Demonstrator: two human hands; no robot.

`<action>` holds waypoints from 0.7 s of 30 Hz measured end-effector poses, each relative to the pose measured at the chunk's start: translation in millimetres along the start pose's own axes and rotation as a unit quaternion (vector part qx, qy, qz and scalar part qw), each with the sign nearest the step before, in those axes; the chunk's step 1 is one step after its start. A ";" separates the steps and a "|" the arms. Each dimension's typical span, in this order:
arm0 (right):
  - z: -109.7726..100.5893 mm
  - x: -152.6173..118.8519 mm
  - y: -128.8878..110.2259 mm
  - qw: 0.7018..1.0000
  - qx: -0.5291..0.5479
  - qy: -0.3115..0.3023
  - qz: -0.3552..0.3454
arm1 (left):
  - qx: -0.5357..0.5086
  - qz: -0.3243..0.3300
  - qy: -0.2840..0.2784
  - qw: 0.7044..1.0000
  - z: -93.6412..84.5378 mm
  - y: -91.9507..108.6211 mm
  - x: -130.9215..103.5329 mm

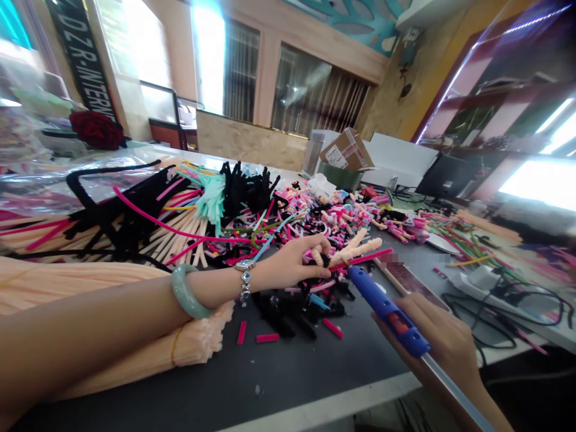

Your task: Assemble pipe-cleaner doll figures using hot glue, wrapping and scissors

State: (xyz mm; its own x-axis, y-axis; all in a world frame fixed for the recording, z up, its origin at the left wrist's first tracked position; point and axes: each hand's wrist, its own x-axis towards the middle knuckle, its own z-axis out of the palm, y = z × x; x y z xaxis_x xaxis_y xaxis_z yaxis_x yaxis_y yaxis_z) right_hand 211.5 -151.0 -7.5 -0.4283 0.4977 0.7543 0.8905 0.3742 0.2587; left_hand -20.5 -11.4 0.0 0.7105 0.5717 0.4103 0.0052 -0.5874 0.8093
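My left hand (299, 261), with a jade bangle and a silver bracelet on its arm, pinches a small figure (357, 247) of twisted peach and black pipe cleaners. A pink pipe cleaner (371, 257) lies against the figure and sticks out to the right. My right hand (432, 333) is wrapped round a blue glue gun (382, 303), with a clear glue stick coming out of its back end. The gun's tip is close to the figure and the pink pipe cleaner; whether it touches them I cannot tell.
Peach pipe cleaners (198, 342) lie in bundles under my left arm. Black, pink and mint ones heap behind, beside many small pieces. Short pink pieces (267, 338) lie near the front of the grey table (225, 396). A phone (409, 279), power strip (483, 281) and cables are at right.
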 end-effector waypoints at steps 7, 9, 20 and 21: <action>-0.8 0.3 1.2 1.000 -0.011 0.006 -0.023 | -0.012 -0.012 0.004 1.000 1.3 0.2 -0.9; -1.4 -0.4 2.2 1.000 -0.011 0.003 -0.015 | -0.015 -0.016 0.002 1.000 1.5 0.8 -0.6; -4.9 0.4 3.9 1.000 -0.013 0.002 -0.018 | 0.006 -0.021 0.020 1.000 2.0 0.3 -0.7; -5.1 0.4 4.0 1.000 -0.014 0.001 -0.019 | 0.005 -0.021 0.024 0.999 2.3 -0.2 -0.7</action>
State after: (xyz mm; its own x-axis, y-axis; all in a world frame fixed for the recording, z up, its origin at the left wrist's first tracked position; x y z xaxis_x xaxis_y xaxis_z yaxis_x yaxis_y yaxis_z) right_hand 215.7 -153.3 -3.1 -0.4617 0.4814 0.7451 0.8776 0.3701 0.3047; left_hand -19.4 -13.0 -1.4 0.6755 0.6227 0.3948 0.0429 -0.5678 0.8221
